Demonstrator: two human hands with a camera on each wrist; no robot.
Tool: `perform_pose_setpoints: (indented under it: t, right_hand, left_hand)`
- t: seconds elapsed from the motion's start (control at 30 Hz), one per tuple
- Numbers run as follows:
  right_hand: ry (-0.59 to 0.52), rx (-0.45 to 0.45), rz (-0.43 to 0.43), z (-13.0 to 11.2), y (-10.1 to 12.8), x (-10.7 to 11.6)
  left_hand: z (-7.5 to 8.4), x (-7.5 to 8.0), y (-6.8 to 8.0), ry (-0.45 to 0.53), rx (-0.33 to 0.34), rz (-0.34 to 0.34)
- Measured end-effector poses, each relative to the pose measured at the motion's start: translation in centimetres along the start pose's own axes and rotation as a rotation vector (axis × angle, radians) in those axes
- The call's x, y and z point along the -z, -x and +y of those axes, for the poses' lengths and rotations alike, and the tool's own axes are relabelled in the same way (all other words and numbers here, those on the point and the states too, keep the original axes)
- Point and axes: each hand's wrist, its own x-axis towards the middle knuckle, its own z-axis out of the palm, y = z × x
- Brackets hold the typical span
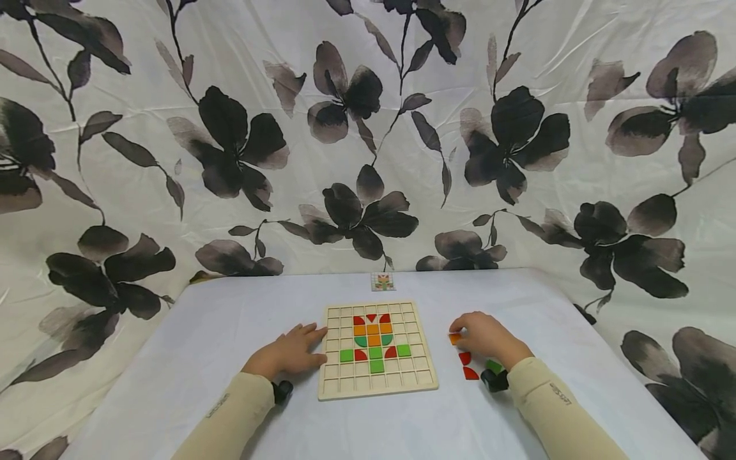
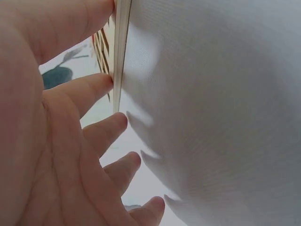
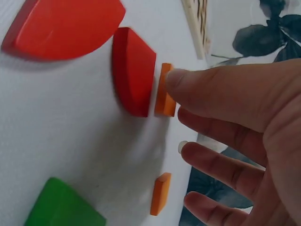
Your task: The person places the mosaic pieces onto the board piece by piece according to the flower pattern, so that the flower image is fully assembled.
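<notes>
A wooden grid board (image 1: 339, 383) lies on the table, carrying red, orange, green and teal pieces that form a flower-like pattern. At its left edge rests my left hand (image 1: 294, 351), fingers spread. The left wrist view shows the thumb and index fingertips (image 2: 107, 81) against the board's side (image 2: 120, 52). To the right of the board, my right hand (image 1: 483, 335) holds an orange square tile (image 3: 164, 94) between thumb and index finger, close over the table. Beside that tile lie two red quarter-round pieces (image 3: 136, 75), while a green piece (image 3: 63, 207) sits under the wrist.
Another orange tile (image 3: 161, 194) lies near the right fingers. A small pattern card (image 1: 383, 282) is at the far edge of the white-covered table (image 1: 259, 297). Behind the table hangs a floral cloth (image 1: 425, 191).
</notes>
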Motion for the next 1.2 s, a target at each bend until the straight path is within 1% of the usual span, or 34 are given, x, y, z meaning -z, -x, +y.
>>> perform_pose_setpoints:
  t: [0.17, 0.33, 0.57, 0.87, 1.07, 1.2]
  right_hand:
    - [-0.021, -0.008, -0.008, 0.3, -0.2, -0.3]
    - [-0.041, -0.02, -0.016, 0.3, -0.2, -0.3]
    - [-0.027, 0.038, -0.006, -0.5, -0.1, -0.3]
    - [-0.05, 0.111, 0.016, -3.1, 0.3, -0.5]
    - [-0.075, 0.167, 0.007, -4.5, 0.1, -0.9]
    - [-0.085, 0.227, -0.008, -5.3, 0.0, -1.4]
  left_hand:
    - [-0.2, -0.2, -0.3, -0.001, -0.002, -0.011]
    - [-0.3, -0.1, -0.2, 0.023, -0.015, -0.02]
    - [-0.3, -0.1, -0.2, 0.029, -0.024, -0.022]
    - [-0.4, -0.2, -0.2, 0.044, -0.016, -0.008]
    - [-0.4, -0.3, -0.3, 0.036, -0.014, -0.007]
    - [-0.4, -0.2, -0.3, 0.034, -0.008, -0.025]
